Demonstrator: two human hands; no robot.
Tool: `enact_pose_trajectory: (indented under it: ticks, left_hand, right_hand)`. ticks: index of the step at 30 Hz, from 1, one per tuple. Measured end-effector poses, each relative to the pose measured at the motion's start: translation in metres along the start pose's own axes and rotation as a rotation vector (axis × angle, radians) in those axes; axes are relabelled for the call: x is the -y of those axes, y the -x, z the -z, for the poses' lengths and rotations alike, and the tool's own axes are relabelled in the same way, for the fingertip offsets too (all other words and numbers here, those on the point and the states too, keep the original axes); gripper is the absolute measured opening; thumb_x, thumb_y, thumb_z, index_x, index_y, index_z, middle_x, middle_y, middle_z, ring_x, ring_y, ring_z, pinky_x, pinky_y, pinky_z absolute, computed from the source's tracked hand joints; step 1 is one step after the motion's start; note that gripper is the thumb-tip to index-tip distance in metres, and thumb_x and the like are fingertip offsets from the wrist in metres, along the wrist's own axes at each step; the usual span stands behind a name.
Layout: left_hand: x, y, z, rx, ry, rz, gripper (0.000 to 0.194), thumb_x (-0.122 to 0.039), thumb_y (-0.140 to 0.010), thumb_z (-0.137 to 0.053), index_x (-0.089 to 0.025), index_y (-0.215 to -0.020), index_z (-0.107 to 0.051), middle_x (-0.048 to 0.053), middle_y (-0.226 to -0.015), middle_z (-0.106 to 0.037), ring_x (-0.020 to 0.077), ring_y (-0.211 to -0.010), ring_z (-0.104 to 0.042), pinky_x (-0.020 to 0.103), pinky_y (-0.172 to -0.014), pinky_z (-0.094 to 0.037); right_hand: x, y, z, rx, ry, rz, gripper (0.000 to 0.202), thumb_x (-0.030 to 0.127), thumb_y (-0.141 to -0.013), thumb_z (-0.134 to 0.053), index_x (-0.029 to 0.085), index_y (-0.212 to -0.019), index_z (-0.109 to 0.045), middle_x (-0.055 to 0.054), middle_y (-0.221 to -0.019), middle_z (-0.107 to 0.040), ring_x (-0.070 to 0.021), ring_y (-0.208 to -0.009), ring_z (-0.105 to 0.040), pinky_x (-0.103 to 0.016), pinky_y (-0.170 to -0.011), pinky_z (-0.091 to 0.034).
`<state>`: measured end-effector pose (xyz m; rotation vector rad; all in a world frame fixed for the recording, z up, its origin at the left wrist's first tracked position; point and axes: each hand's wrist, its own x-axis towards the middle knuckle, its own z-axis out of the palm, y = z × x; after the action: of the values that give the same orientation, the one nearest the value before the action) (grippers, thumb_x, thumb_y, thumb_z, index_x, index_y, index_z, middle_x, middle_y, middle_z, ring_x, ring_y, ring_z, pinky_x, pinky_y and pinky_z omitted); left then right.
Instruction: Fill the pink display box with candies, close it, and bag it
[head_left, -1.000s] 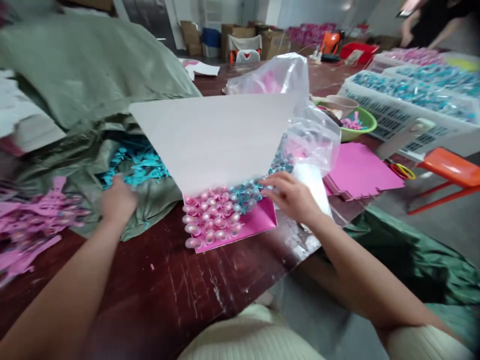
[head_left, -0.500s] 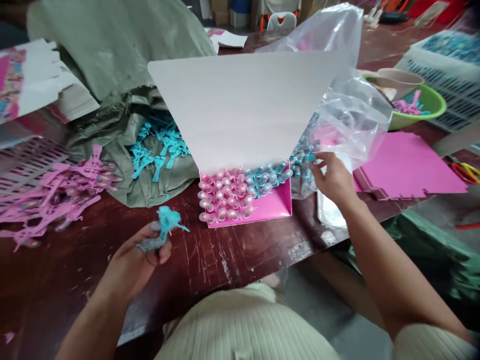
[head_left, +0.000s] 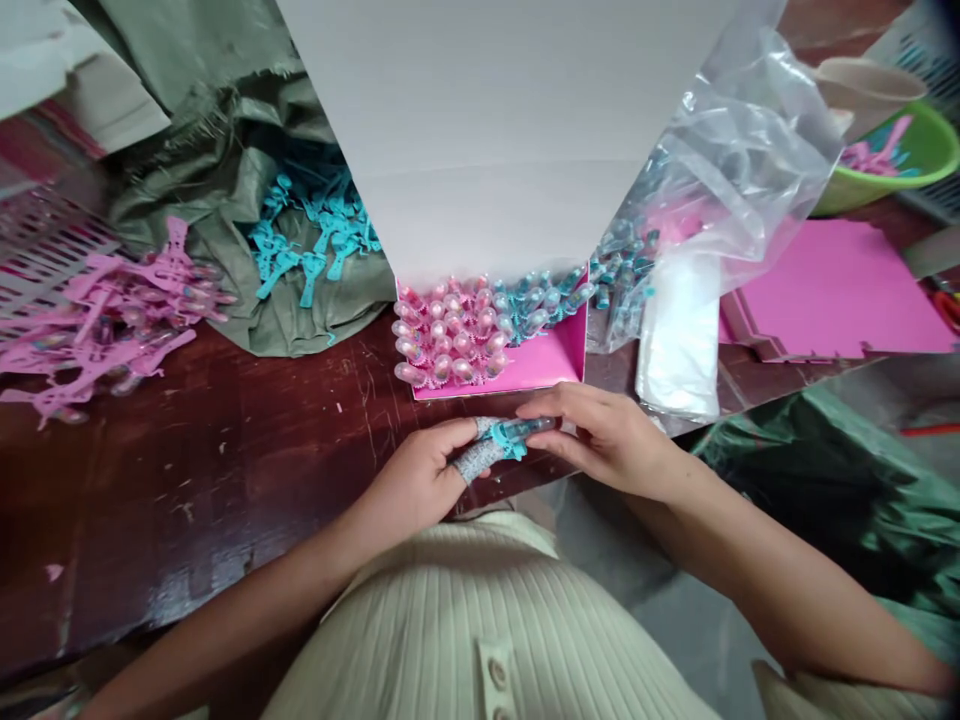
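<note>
In front of the box, my left hand (head_left: 420,475) pinches a turquoise plastic piece (head_left: 509,442) between a thumb and finger wrapped in grey tape. My right hand (head_left: 619,440) grips a clear blue tube (head_left: 534,427), its end against the turquoise piece. Just beyond my hands stands a pink-lined box (head_left: 551,362) with its white lid (head_left: 502,130) raised. Rows of pink clear-topped tubes (head_left: 450,340) fill its left part, and blue ones (head_left: 536,300) lie at the back right. The exact join between piece and tube is partly hidden by my fingers.
Pink plastic pieces (head_left: 112,320) heap at left by a basket (head_left: 45,250). Turquoise pieces (head_left: 315,240) lie on a grey-green sack (head_left: 225,190). At right are a clear bag (head_left: 750,170), small plastic bags (head_left: 679,340), pink card sheets (head_left: 840,290) and a green bowl (head_left: 934,150).
My right hand has come back from the blue tubes beside the box, bringing one. My left hand has moved right with the turquoise piece, and both meet before the box. The view tilts downward.
</note>
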<state>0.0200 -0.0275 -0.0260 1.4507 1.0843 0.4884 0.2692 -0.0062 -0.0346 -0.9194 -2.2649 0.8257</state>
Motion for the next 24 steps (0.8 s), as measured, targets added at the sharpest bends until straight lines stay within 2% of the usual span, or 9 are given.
enact_pose_trajectory:
  ticks: [5,10,13,16,18,20,21,24]
  left_hand:
    - [-0.006,0.001,-0.003,-0.057,-0.355,-0.182,0.024,-0.006,-0.086,-0.048,-0.018,-0.087,-0.069,0.003,-0.086,-0.064,0.0168,-0.081,-0.06,0.028,-0.074,-0.046]
    - [-0.007,-0.002,-0.008,0.028,-0.666,-0.256,0.024,-0.002,-0.077,-0.048,-0.019,-0.084,-0.064,0.002,-0.087,-0.064,0.0182,-0.079,-0.058,0.032,-0.072,-0.039]
    - [-0.004,-0.007,-0.009,0.075,-0.754,-0.26,0.023,-0.003,-0.078,-0.048,-0.02,-0.084,-0.063,0.002,-0.089,-0.066,0.0193,-0.08,-0.059,0.034,-0.072,-0.037]
    - [-0.001,-0.013,-0.01,0.086,-0.719,-0.23,0.025,-0.005,-0.081,-0.047,-0.02,-0.09,-0.065,0.002,-0.094,-0.067,0.0199,-0.084,-0.06,0.034,-0.074,-0.038]
    - [0.0,-0.016,-0.01,0.094,-0.613,-0.195,0.027,-0.005,-0.082,-0.045,-0.02,-0.093,-0.065,0.003,-0.096,-0.066,0.0193,-0.086,-0.06,0.032,-0.075,-0.039]
    - [-0.001,-0.018,-0.008,0.119,-0.473,-0.167,0.029,-0.004,-0.082,-0.043,-0.02,-0.092,-0.064,0.002,-0.094,-0.064,0.0181,-0.087,-0.059,0.03,-0.076,-0.041]
    - [-0.002,-0.018,-0.007,0.13,-0.408,-0.149,0.027,-0.004,-0.082,-0.042,-0.02,-0.09,-0.063,0.002,-0.092,-0.062,0.0175,-0.086,-0.058,0.029,-0.076,-0.041]
    - [-0.004,-0.017,-0.004,0.134,-0.263,-0.051,0.02,-0.007,-0.086,-0.04,-0.019,-0.083,-0.056,0.001,-0.083,-0.058,0.0163,-0.079,-0.055,0.028,-0.072,-0.041]
  right_hand:
    - [0.011,0.005,0.007,0.012,0.13,0.055,0.027,0.028,-0.1,-0.06,0.023,-0.126,-0.062,-0.007,-0.115,-0.074,-0.0188,-0.104,-0.07,-0.031,-0.09,-0.056]
    - [0.011,0.013,0.01,0.076,0.167,0.117,0.027,0.024,-0.102,-0.056,0.022,-0.127,-0.063,-0.009,-0.119,-0.073,-0.0208,-0.107,-0.069,-0.033,-0.091,-0.056]
    - [0.01,0.02,0.001,0.055,0.076,0.029,0.023,0.028,-0.102,-0.056,0.019,-0.122,-0.064,-0.009,-0.108,-0.074,-0.0186,-0.098,-0.069,-0.03,-0.084,-0.055]
    - [0.013,0.023,-0.011,0.01,-0.089,-0.226,0.025,0.037,-0.102,-0.056,0.017,-0.113,-0.067,-0.005,-0.092,-0.074,-0.0145,-0.079,-0.069,-0.026,-0.071,-0.053]
    - [0.012,0.022,-0.01,0.001,-0.197,-0.361,0.03,0.042,-0.101,-0.057,0.017,-0.114,-0.068,-0.003,-0.088,-0.075,-0.0131,-0.073,-0.069,-0.024,-0.065,-0.052]
    - [0.0,0.019,0.004,-0.053,-0.241,-0.394,0.038,0.047,-0.099,-0.059,0.019,-0.124,-0.066,-0.005,-0.097,-0.077,-0.0145,-0.078,-0.071,-0.025,-0.067,-0.054]
    - [-0.01,0.017,0.015,-0.121,-0.21,-0.387,0.042,0.049,-0.098,-0.059,0.02,-0.128,-0.064,-0.006,-0.104,-0.077,-0.0158,-0.082,-0.071,-0.027,-0.07,-0.055]
    - [-0.056,0.004,0.056,-0.388,0.143,-0.454,0.041,0.048,-0.099,-0.056,0.02,-0.129,-0.065,-0.009,-0.113,-0.075,-0.0199,-0.089,-0.071,-0.033,-0.079,-0.055]
